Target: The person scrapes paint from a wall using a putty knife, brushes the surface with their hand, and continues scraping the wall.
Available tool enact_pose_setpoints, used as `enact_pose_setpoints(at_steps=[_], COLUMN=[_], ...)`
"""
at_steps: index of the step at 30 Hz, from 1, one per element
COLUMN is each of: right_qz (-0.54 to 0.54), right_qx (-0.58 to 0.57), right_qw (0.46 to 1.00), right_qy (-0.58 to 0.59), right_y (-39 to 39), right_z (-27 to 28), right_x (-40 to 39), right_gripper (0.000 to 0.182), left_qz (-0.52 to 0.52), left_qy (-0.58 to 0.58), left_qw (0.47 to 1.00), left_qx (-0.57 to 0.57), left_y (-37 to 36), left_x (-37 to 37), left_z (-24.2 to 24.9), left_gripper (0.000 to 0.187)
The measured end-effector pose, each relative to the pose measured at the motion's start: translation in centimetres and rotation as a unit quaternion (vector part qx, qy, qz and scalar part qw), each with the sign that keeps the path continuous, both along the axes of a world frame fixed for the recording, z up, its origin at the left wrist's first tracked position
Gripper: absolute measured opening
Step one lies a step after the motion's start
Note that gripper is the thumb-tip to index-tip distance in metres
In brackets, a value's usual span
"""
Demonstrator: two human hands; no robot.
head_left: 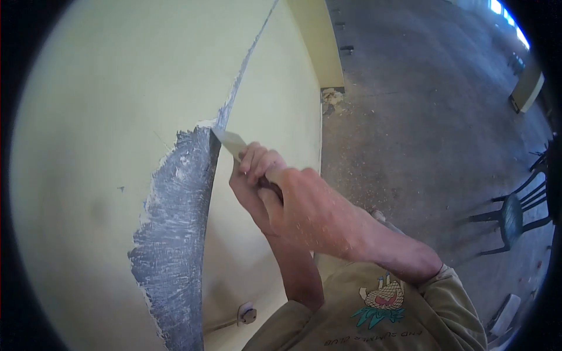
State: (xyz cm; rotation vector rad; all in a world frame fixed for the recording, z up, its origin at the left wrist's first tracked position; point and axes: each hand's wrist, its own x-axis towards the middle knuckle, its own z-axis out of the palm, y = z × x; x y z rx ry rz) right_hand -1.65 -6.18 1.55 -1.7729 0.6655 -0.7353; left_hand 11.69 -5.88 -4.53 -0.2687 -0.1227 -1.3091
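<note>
Both my hands are closed together around a scraper, most of its handle hidden by my fingers. Its flat, pale blade point(232, 142) reaches up and left, its edge at the top corner of a bare grey patch point(178, 228) on the pale yellow wall point(99, 105). My left hand point(257, 164) is nearer the blade, with curled fingers. Behind it, my right hand point(307, 199) is wrapped in a fist, partly overlapping the left. From the patch's top, a thin grey strip point(243, 67) of stripped wall runs upward. Ragged paint edges border the patch.
Small pale flakes lie on the grey floor point(398, 140) at right. A dark green plastic chair point(512, 219) stands at far right, and a pale panel point(528, 88) is farther back. A round wall fitting point(246, 314) is low on the wall.
</note>
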Motion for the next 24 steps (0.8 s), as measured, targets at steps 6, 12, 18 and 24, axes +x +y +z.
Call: enact_pose_setpoints(at_steps=[6, 12, 18, 24], right_qz=[0.025, 0.039, -0.045, 0.004], right_qx=[-0.020, 0.034, -0.116, -0.092], right_qw=[0.999, 0.997, 0.990, 0.989], right_qy=[0.028, 0.053, -0.072, -0.115], right_y=[1.0, -0.2, -1.3, -0.3], right_z=[-0.8, 0.2, -0.8, -1.8], right_x=[-0.4, -0.1, 1.2, 0.9], right_gripper=[0.025, 0.024, 0.022, 0.019], left_qz=[-0.005, 0.104, 0.045, 0.028], left_qy=[-0.010, -0.081, -0.075, -0.014], left_qw=[1.000, 0.977, 0.991, 0.999], left_qx=[-0.013, 0.167, 0.105, 0.044], left_y=[1.1, 0.2, -1.9, -0.7], left_x=[0.3, -0.5, -0.1, 2.3], left_z=[-0.8, 0.9, 1.8, -1.9], left_gripper=[0.026, 0.031, 0.028, 0.024])
